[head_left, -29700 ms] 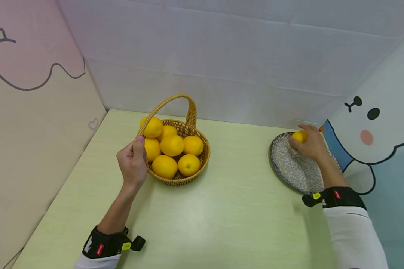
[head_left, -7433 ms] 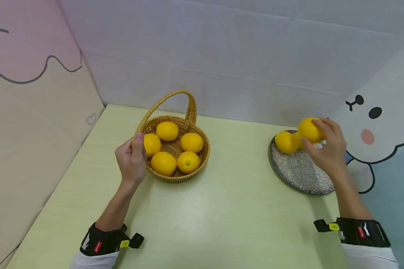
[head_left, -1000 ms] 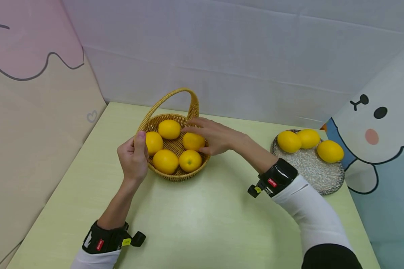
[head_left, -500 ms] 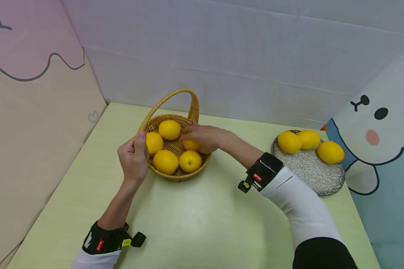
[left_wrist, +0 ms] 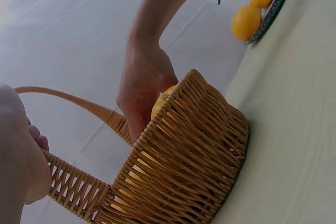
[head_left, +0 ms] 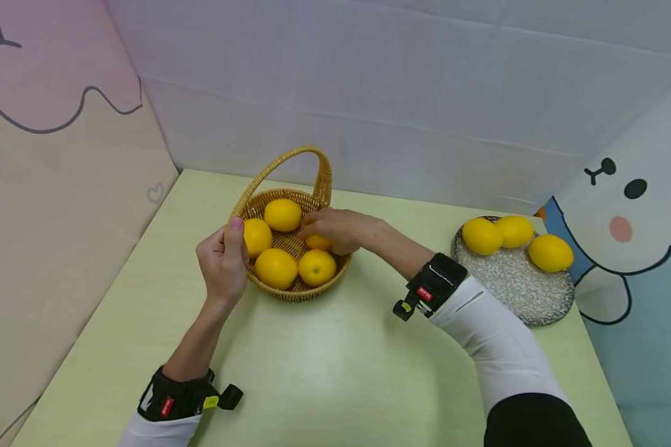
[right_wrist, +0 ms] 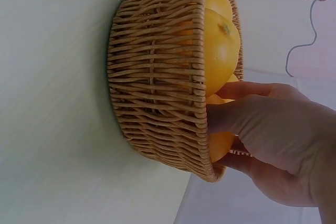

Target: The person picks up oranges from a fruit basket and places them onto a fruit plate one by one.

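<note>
My left hand [head_left: 222, 257] grips the handle [head_left: 274, 166] of a wicker basket [head_left: 297, 297] at its near left side. Inside, my right hand [head_left: 338, 230] curls its thumb and fingers round a yellow lemon [head_left: 319, 243], partly covered by the hand. In the right wrist view, the thumb and fingertips reach over the rim onto that lemon [right_wrist: 220, 145]. Beside it lie several more lemons [head_left: 276, 269]. A speckled grey plate [head_left: 520, 285] at the right bears three lemons [head_left: 550, 252] toward its back.
The basket and plate both stand on a pale green table [head_left: 335, 366], with a stretch of tabletop between them. A white sheet wall [head_left: 397, 93] rises behind the back edge, and printed walls flank left and right.
Several lemons have left the basket since the earliest frame, and three now lie on the plate. Lately my right hand lowered into the basket and closed round a lemon. The left hand stays put.
</note>
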The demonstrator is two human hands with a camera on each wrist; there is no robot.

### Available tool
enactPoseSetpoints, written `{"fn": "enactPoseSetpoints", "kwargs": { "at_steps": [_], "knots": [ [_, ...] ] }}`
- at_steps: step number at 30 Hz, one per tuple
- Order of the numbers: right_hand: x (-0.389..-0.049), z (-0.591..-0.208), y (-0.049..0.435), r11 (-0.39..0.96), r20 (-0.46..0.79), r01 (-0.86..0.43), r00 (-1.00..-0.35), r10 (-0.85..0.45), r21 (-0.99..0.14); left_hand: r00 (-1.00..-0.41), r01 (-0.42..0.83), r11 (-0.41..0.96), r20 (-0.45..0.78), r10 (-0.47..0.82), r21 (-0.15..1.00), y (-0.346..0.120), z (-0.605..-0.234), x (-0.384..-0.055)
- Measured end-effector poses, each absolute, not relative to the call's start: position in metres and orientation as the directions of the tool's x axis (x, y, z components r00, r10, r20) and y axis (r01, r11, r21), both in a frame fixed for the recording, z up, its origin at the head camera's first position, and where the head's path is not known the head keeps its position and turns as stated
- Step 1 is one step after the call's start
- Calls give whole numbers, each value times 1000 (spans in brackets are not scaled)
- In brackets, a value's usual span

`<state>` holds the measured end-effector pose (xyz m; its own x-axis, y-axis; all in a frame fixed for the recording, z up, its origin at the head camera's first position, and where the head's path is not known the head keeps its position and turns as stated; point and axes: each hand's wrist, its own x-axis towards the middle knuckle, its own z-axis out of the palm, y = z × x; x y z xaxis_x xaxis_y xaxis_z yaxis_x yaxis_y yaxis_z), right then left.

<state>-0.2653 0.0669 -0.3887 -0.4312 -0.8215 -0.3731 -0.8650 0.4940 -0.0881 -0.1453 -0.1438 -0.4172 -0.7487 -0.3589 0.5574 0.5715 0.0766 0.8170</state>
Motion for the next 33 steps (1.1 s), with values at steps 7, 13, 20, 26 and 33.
{"fn": "enactPoseSetpoints", "kwargs": {
  "at_steps": [7,13,20,26,33],
  "knots": [
    [-267,-389,68,497,-366,-862,-432,-824,-101,-746,564,100,558,-363,819,-142,-416,-146],
    [-268,-389,72,495,-343,-862,-435,-833,-109,-755,554,94,547,-361,827,-142,-417,-145],
    [-266,-383,77,496,-286,-860,-447,-847,-123,-754,559,93,552,-356,824,-142,-417,-146],
    [-263,-377,84,498,-216,-856,-465,-859,-137,-747,576,97,570,-341,812,-142,-416,-145],
    [-257,-367,89,507,-147,-846,-487,-861,-167,-747,574,101,570,-343,813,-142,-415,-145]
  ]
}}
